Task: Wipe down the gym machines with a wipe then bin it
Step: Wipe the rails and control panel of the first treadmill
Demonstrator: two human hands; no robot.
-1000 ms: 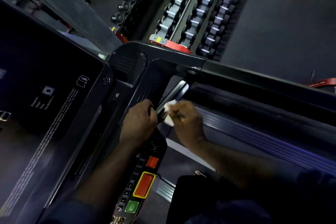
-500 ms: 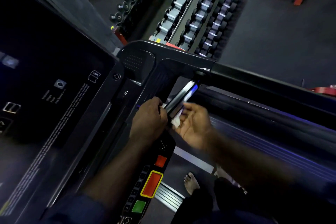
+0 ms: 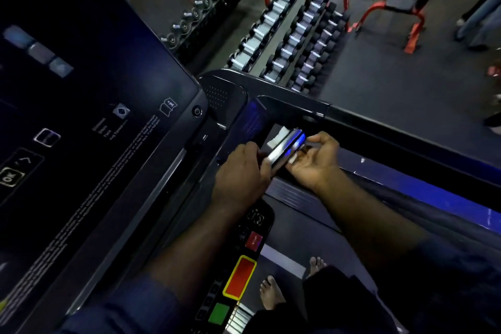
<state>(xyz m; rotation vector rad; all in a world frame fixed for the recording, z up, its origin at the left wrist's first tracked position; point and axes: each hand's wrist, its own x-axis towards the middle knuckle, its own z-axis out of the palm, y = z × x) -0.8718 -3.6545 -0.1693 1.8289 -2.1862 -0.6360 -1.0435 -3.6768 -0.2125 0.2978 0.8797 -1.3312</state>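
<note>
Limp, featherlight white wipe (image 3: 278, 137) looped under shiny metal grip bar (image 3: 286, 148), best pinched by its ends. Right hand (image 3: 315, 164) fingers pinching it, left hand (image 3: 241, 173) fingers curled round bar.

On my feed the big dark touchscreen console (image 3: 81, 116) fills the left, the shiny metal grip bar (image 3: 284, 149) just right of it. The left hand (image 3: 241, 176) grips the bar's near end, and the right hand (image 3: 314, 163) holds the white wipe (image 3: 278, 137) against its far end. Long dumbbell racks (image 3: 298, 30) stand behind, and the red-and-green button strip (image 3: 240, 276) lies nearer me.
</note>
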